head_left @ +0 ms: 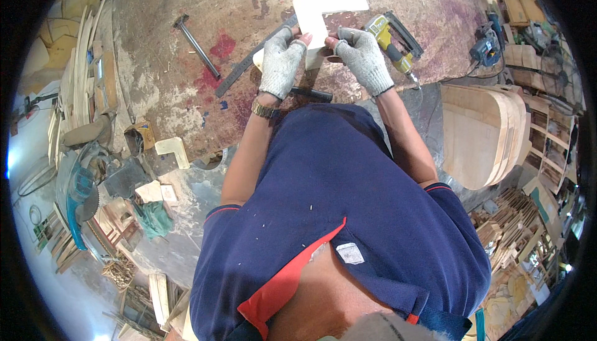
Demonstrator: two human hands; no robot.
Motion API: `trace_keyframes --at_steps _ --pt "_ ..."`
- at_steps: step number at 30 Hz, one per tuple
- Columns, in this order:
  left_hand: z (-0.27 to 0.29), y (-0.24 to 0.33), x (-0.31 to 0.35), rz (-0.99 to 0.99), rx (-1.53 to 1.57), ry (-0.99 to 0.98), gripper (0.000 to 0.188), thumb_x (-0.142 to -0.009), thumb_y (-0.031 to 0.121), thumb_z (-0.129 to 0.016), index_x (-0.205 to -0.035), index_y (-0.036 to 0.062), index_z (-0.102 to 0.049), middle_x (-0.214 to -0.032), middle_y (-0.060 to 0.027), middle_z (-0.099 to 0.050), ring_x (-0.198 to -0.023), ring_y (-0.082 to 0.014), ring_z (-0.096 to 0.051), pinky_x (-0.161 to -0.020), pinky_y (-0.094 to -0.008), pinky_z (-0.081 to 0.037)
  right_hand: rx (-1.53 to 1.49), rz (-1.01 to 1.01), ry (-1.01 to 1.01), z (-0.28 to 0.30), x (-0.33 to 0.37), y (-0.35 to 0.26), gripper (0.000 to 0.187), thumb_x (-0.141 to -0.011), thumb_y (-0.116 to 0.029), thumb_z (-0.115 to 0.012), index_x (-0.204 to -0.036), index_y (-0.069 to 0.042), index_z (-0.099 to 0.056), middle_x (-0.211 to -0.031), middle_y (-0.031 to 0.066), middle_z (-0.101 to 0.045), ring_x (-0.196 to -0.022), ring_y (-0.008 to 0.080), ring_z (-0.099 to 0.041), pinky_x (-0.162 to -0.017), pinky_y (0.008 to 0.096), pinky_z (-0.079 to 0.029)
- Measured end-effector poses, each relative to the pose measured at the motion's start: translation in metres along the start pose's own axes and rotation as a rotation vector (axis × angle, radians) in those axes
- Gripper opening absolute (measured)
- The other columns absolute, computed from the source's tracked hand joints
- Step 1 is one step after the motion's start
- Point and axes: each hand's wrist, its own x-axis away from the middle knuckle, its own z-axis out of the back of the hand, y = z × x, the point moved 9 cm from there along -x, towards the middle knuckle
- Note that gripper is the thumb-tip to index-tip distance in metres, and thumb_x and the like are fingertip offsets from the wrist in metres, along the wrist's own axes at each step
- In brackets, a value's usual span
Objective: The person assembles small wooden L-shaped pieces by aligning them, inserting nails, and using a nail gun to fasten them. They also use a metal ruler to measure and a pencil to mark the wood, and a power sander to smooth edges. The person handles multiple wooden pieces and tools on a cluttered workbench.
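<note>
Over the workbench [155, 73] I hold a pale L-shaped wooden piece [310, 14], overexposed in the light. My left hand [281, 64], in a knitted glove with bare fingertips, pinches its near arm from the left, thumb on top. From the right, my right hand [364, 60], gloved alike, closes its thumb and fingers at the same arm's edge. Other pale strips lie partly hidden beneath the piece and the left hand. A metal ruler [249, 61] runs diagonally under the left hand. Right of my right hand lies a yellow-green nail gun [395, 39], hose attached.
One hammer [198, 45] lies left on the bench; another dark-handled one [311, 94] lies by the near edge. A second L-shaped piece [173, 151] is at the bench's left corner. Stacked curved panels [479, 132] stand right, near a blue power tool [487, 48]. A circular saw [81, 195] is left.
</note>
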Motion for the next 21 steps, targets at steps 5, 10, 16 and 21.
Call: trace_keyframes --at_steps 5,10,16,21 --pt "-0.004 0.0 0.0 0.028 -0.066 -0.035 0.036 -0.098 0.025 -0.07 -0.116 -0.0062 -0.067 -0.077 0.0007 -0.062 -0.065 -0.0059 -0.053 -0.06 -0.0239 -0.043 0.217 0.191 0.087 0.009 0.006 -0.02 0.02 -0.095 -0.012 -0.072 -0.109 0.004 -0.071 -0.092 0.0088 -0.073 -0.086 0.0159 -0.072 -0.073 0.0285 -0.058" --pt "-0.003 0.0 0.0 0.009 -0.037 -0.02 0.035 -0.098 0.024 -0.07 -0.114 -0.007 -0.067 -0.079 -0.0014 -0.065 -0.066 -0.0068 -0.055 -0.061 -0.025 -0.045 0.476 0.557 0.044 0.005 0.017 -0.043 0.029 -0.082 0.0 -0.068 -0.11 -0.006 -0.074 -0.089 0.0135 -0.073 -0.077 0.0248 -0.072 -0.072 0.0353 -0.058" --pt "-0.004 0.005 0.003 -0.013 -0.11 -0.018 0.035 -0.098 0.025 -0.07 -0.114 -0.0066 -0.068 -0.079 -0.0016 -0.066 -0.065 -0.0069 -0.056 -0.061 -0.025 -0.045 0.6 0.701 -0.037 0.003 0.02 -0.042 0.036 -0.082 0.002 -0.064 -0.113 -0.012 -0.077 -0.087 0.0122 -0.071 -0.079 0.0307 -0.072 -0.07 0.036 -0.058" --pt "-0.006 0.008 0.003 -0.027 -0.108 -0.02 0.036 -0.098 0.025 -0.07 -0.114 -0.0067 -0.068 -0.077 -0.0018 -0.066 -0.064 -0.007 -0.056 -0.061 -0.0251 -0.044 0.507 0.701 -0.037 0.005 0.018 -0.041 0.033 -0.084 -0.003 -0.069 -0.112 -0.016 -0.078 -0.084 0.0098 -0.072 -0.073 0.0284 -0.071 -0.067 0.036 -0.056"
